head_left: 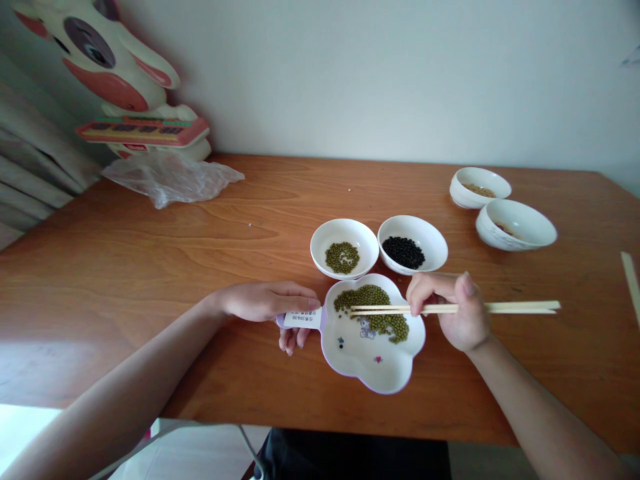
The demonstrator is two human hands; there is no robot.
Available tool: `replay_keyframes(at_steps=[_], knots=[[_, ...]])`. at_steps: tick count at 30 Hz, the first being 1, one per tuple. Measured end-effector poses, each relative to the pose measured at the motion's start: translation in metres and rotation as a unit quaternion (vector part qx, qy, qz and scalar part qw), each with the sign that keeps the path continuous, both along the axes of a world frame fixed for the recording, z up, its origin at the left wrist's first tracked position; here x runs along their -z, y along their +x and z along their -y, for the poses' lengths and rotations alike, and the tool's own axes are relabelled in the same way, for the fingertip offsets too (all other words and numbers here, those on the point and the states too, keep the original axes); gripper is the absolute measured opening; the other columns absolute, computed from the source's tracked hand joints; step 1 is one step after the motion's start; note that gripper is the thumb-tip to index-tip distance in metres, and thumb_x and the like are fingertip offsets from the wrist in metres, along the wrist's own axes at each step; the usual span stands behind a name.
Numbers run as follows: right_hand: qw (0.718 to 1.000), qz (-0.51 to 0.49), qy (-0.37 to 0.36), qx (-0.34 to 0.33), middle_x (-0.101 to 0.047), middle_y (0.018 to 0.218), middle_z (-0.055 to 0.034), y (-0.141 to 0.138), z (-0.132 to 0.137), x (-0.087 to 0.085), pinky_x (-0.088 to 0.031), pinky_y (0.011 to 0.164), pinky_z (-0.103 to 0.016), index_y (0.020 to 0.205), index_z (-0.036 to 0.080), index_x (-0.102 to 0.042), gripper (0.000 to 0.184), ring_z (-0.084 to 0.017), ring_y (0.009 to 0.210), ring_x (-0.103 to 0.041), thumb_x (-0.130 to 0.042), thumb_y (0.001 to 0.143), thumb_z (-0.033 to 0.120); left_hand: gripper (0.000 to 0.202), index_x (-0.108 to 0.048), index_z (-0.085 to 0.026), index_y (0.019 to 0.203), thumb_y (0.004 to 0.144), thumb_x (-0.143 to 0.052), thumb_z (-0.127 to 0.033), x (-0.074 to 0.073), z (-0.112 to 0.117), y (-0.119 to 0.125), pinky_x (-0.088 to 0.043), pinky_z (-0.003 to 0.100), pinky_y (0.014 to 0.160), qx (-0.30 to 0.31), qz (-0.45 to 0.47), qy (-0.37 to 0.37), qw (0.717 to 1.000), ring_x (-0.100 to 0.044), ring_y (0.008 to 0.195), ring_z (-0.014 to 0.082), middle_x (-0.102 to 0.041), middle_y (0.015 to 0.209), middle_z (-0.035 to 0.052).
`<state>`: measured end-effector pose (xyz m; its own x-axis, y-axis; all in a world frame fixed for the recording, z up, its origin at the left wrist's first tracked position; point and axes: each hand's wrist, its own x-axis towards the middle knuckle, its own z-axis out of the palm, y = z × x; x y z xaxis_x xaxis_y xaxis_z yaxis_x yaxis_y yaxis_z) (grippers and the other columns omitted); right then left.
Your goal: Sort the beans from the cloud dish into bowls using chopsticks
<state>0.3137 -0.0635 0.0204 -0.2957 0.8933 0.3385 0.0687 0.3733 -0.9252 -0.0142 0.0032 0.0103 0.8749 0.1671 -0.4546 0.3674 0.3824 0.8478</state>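
Brown wooden table [150,273] against a pale wall [325,80]; at the far left stand a cow-shaped toy [115,87] and a crumpled plastic bag [175,180]. Near the middle is a flower-shaped dish [393,370] holding green beans [395,328]. With my left hand [273,299] I pinch its labelled handle, fingers above and below. With my right hand [470,327] I grip pale chopsticks [520,307], their tips close together over the beans; I cannot tell whether they pinch one. Just beyond the dish, two white bowls hold green beans, left [319,250], and black beans, right [404,253]. Two more bowls sit far right [540,230].
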Motion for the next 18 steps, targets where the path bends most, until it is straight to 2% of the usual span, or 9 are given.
replay_keyframes(at_steps=[18], knots=[[1.000, 0.001, 0.002, -0.009, -0.062, 0.061, -0.0039, 0.0018, -0.0001, 0.0023, -0.037, 0.055, -0.035, 0.066, 0.021, -0.070, 0.074, -0.017, 0.057, -0.055, -0.021, 0.105, 0.060, 0.039, -0.068, -0.021, 0.090, 0.101, -0.048, -0.053, 0.0004, 0.0004, -0.0001, -0.052, 0.029, 0.055, 0.001, 0.002, -0.006, 1.000, -0.067, 0.059, 0.0169, -0.074, 0.086, 0.0101]])
